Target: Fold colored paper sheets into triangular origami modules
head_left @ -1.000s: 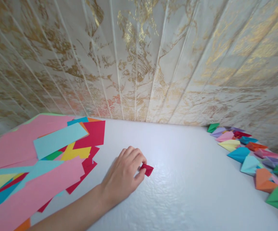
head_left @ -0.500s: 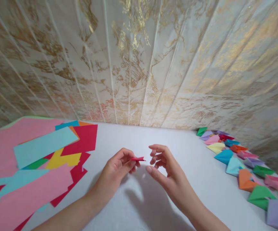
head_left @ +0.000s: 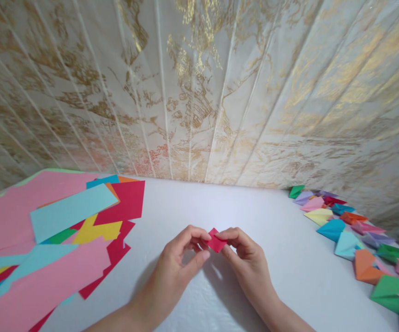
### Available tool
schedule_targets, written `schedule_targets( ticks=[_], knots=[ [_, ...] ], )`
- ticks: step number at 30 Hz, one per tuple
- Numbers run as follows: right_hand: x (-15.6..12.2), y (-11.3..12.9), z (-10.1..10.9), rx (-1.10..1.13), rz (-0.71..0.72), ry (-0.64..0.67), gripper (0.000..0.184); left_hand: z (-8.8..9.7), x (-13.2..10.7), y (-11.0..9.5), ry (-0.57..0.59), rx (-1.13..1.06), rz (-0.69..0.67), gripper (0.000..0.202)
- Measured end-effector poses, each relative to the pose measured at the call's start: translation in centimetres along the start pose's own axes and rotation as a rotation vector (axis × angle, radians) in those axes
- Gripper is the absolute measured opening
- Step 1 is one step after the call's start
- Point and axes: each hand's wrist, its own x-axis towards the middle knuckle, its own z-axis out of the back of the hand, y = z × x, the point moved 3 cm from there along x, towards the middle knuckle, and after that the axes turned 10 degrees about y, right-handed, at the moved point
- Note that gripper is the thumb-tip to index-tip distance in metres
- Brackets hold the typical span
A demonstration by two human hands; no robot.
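A small piece of red folded paper [head_left: 216, 243], diamond-shaped from here, is held up above the white table between my two hands. My right hand [head_left: 249, 258] pinches its right side, thumb below and index finger on top. At its left corner is my left hand [head_left: 181, 258], the index fingertip touching the paper and the other fingers curled behind. The left thumb sits a little below the paper, apart from it. What the curled fingers do behind the paper is partly hidden.
Loose coloured sheets, with a pink sheet [head_left: 57, 281] and a light blue strip [head_left: 74, 212] among them, overlap at the left. Several folded paper pieces, such as an orange one [head_left: 367, 267], line the right side of the white table [head_left: 171, 203]. A gold-patterned curtain [head_left: 192, 92] hangs behind.
My right hand has closed in and taken hold of the red paper's right side. The paper has turned from edge-on to a diamond facing me. The view has shifted slightly.
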Motion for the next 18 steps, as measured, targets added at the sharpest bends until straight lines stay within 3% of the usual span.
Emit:
schedule_targets(
  ticks=[6, 8, 18],
  knots=[
    [-0.18, 0.88, -0.69, -0.005, 0.062, 0.09, 0.015, 0.43, 0.29, -0.02, -0.086, 0.001, -0.016, 0.003],
    [-0.14, 0.95, -0.69, 0.006, 0.075, 0.111, 0.009, 0.44, 0.28, -0.02, -0.083, 0.008, -0.015, 0.004],
    [0.17, -0.01, -0.78, 0.206, -0.093, 0.122, 0.019, 0.52, 0.44, 0.42, -0.063, 0.029, 0.054, 0.016]
  ],
)
